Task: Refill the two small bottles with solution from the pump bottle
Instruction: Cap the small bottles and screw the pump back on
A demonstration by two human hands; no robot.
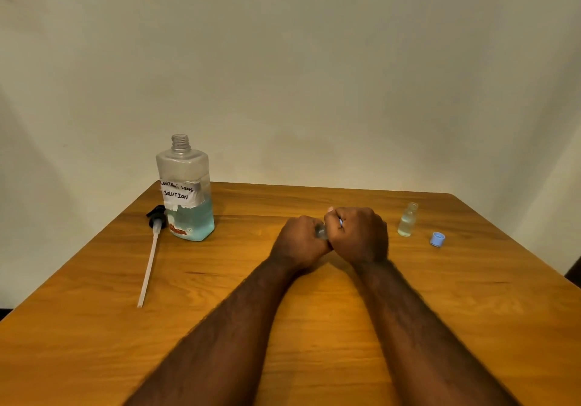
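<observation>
The large clear bottle [185, 191] stands uncapped at the table's back left, about a third full of blue solution, with a taped label. Its black pump head with a long white tube [150, 261] lies on the table beside it. My left hand [298, 242] grips a small clear bottle [321, 232], mostly hidden between my hands. My right hand [358, 232] is curled round that bottle's top, where a bit of blue cap [340, 222] shows. A second small bottle [408, 220] stands open to the right, holding pale liquid. Its blue cap [437, 239] lies further right.
The wooden table [283, 311] meets a plain wall at the back. Its right edge runs diagonally past the loose blue cap. Both my forearms stretch over the table's middle.
</observation>
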